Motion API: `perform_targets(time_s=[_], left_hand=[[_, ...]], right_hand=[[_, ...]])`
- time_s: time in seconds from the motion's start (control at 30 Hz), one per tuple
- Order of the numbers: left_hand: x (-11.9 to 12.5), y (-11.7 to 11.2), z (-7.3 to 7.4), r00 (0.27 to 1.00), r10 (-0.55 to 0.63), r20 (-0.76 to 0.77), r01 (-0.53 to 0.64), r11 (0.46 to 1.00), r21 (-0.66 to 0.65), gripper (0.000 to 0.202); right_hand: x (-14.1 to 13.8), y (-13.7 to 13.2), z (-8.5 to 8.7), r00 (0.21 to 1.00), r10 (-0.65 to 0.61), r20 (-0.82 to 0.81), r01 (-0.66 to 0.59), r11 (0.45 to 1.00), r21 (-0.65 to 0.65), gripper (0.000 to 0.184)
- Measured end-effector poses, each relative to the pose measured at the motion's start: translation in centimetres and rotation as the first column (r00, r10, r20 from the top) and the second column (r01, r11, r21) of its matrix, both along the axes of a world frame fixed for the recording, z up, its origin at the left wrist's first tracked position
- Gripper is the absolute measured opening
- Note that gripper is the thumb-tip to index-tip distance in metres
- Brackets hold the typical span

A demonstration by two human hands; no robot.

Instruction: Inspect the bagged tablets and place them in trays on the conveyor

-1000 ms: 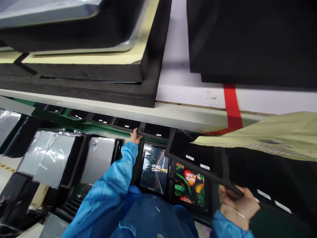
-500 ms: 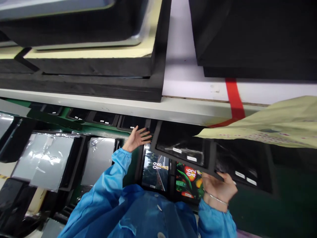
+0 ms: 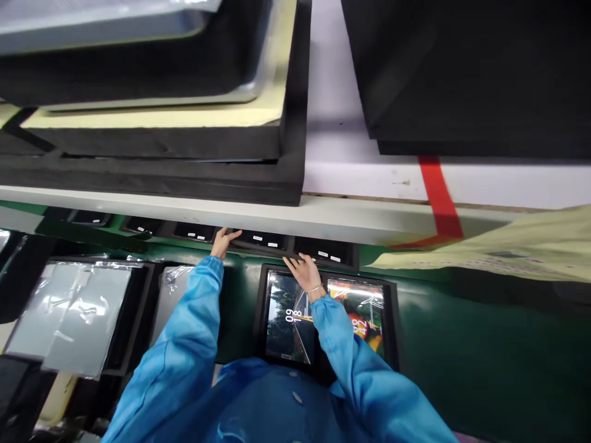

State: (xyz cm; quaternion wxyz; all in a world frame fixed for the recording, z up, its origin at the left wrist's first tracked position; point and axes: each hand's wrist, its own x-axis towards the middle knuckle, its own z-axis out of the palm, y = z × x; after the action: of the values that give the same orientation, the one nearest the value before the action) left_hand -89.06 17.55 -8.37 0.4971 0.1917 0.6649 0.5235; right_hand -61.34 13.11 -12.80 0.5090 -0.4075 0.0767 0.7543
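Observation:
My left hand lies with spread fingers on the near edge of a black tray with small white labels. My right hand rests its fingers on the same row, at the tray's near rim, holding nothing up. Below my right wrist, a black frame holds a tablet showing a road picture and another showing fruit. My right sleeve hides part of the fruit screen.
A white shelf edge runs above the tray row, carrying thick black foam frames and a metal tray. Plastic-wrapped panels lie in black trays at left. A pale green sheet and red tape are at right.
The black tray once tilted in my right hand now lies flat in the row, farther from me. My right hand moved left and forward. The tablets are uncovered, and my left hand came down on the tray edge.

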Motion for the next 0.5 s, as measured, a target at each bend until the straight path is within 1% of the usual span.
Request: perform_targets(time_s=[0.1,0.17,0.2,0.23,0.3,0.37,0.43,0.47,0.5], left_hand=[[0.1,-1.0,-2.4,0.999,-0.004,-0.051,0.002,1.0,-0.024,0.028],[-0.1,-1.9,-3.3,0.995,-0.029,-0.101,0.026,0.999,-0.033,0.026],[-0.5,-2.0,-3.4,0.99,-0.046,-0.133,0.041,0.998,-0.039,0.025],[-1.1,-2.0,-3.4,0.983,-0.065,-0.171,0.057,0.997,-0.05,0.024],[-2.7,-1.1,-2.9,0.96,-0.095,-0.263,0.075,0.994,-0.086,0.022],[-4.0,0.1,-2.2,0.925,-0.113,-0.363,0.071,0.989,-0.127,0.022],[-4.5,0.9,-1.8,0.883,-0.118,-0.454,0.048,0.985,-0.164,0.024],[-4.3,1.0,-1.8,0.862,-0.118,-0.493,0.03,0.983,-0.183,0.026],[-3.9,0.8,-2.0,0.843,-0.114,-0.526,0.006,0.979,-0.202,0.029]], right_hand=[[0.5,-0.1,-0.3,0.999,0.03,-0.013,-0.03,1.0,0.007,0.022],[0.5,0.0,-0.3,0.999,0.053,-0.003,-0.053,0.999,0.012,0.022],[0.3,0.0,-0.4,0.997,0.075,0.005,-0.075,0.997,0.011,0.022],[0.1,0.1,-0.4,0.994,0.108,0.014,-0.108,0.994,0.009,0.02],[-0.1,0.3,-0.2,0.976,0.214,0.042,-0.214,0.977,-0.006,0.016],[0.9,0.3,0.1,0.934,0.346,0.086,-0.344,0.938,-0.035,0.017],[3.3,0.5,0.8,0.889,0.433,0.152,-0.428,0.902,-0.065,0.016],[5.0,0.6,1.2,0.877,0.438,0.198,-0.433,0.899,-0.073,0.014],[6.9,0.8,1.7,0.874,0.416,0.253,-0.411,0.909,-0.075,0.013]])
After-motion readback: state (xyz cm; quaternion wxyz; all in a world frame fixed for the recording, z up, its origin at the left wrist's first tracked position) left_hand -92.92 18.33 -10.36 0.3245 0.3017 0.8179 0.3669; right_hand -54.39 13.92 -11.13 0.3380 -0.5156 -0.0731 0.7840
